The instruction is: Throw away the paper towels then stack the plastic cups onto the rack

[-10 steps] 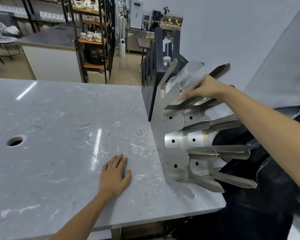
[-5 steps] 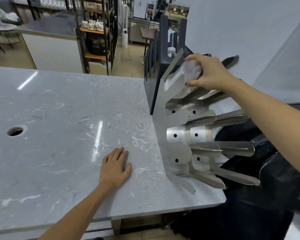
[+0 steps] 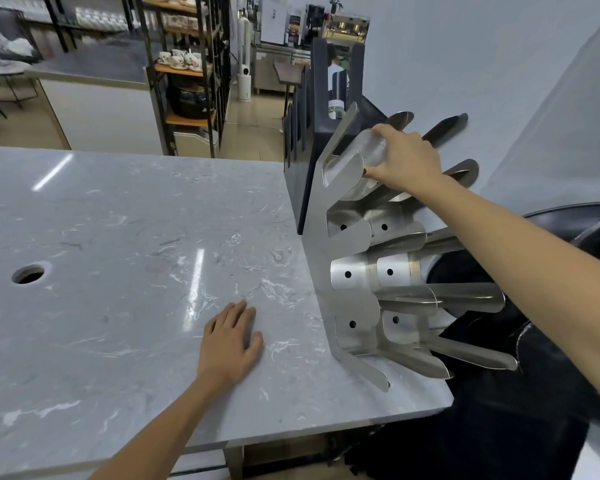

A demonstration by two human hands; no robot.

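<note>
**Cup on rack, top slot**

Your right hand (image 3: 404,161) grips the clear plastic cup (image 3: 355,159), lying tilted in the rack's (image 3: 317,258) top trough at the tabletop's (image 3: 118,237) right edge. Left hand (image 3: 231,341): flat, fingers spread, near front edge.

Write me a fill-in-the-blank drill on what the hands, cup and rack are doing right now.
1. The right hand grips a clear plastic cup at the ____ row of the metal rack.
2. The left hand lies ____ on the marble table.
3. The round hole in the table sits to the ____ of the left hand.

Missing words: top; flat; left
</note>
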